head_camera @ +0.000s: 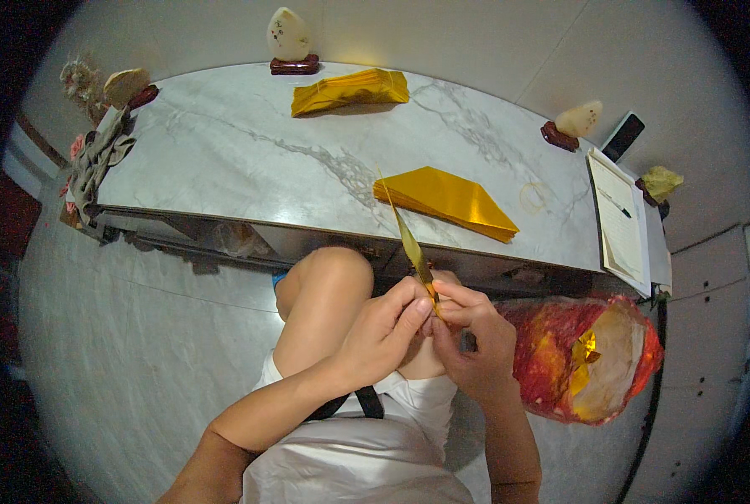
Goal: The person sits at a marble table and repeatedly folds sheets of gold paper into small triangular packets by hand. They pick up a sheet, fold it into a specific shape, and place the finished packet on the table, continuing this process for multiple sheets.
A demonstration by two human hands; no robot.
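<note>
A thin folded piece of gold foil paper (416, 252) stands up between my hands, above my lap, its pointed end towards the marble-patterned table (236, 164). My left hand (390, 331) pinches its lower end from the left. From the right, the fingertips of my right hand (475, 334) grip the same end; the fingers hide part of it. Beyond my hands, a fanned stack of folded gold papers (447, 198) lies near the table's front edge. Another bundle of folded gold papers (349, 91) rests near the back edge.
On the floor at right stands a red patterned bag (545, 359) with gold paper pieces (586, 353) inside. A notepad (617, 220) with a pen and a phone (624, 135) lie at the right end. Grey gloves (100, 160) hang at the left end. Decorative stones on stands line the back.
</note>
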